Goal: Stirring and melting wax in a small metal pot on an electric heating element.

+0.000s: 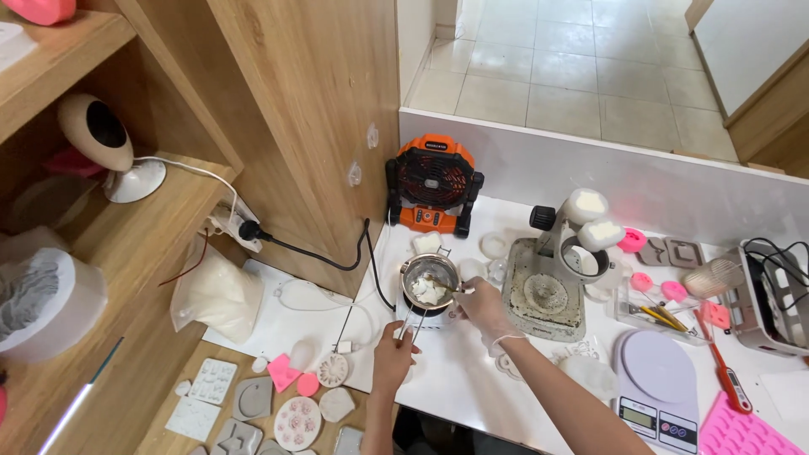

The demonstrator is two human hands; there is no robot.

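Note:
A small metal melting pot (pixel 430 271) sits on a little burner at the middle of the white table (pixel 472 383), with white lumps of wax inside. My left hand (pixel 393 355) grips the pot's long thin handle near the table's front edge. My right hand (pixel 484 305), in a clear glove, holds a metal spoon (pixel 444 284) whose tip rests in the white lumps.
An orange fan (pixel 431 184) stands behind the pot. To the right are a white stand with two cups (pixel 577 232), pink moulds (pixel 674 291), a kitchen scale (pixel 658 385) and a red thermometer (pixel 729 377). A bag of white flakes (pixel 217 295) and several plaster casts (pixel 271 400) lie on the left.

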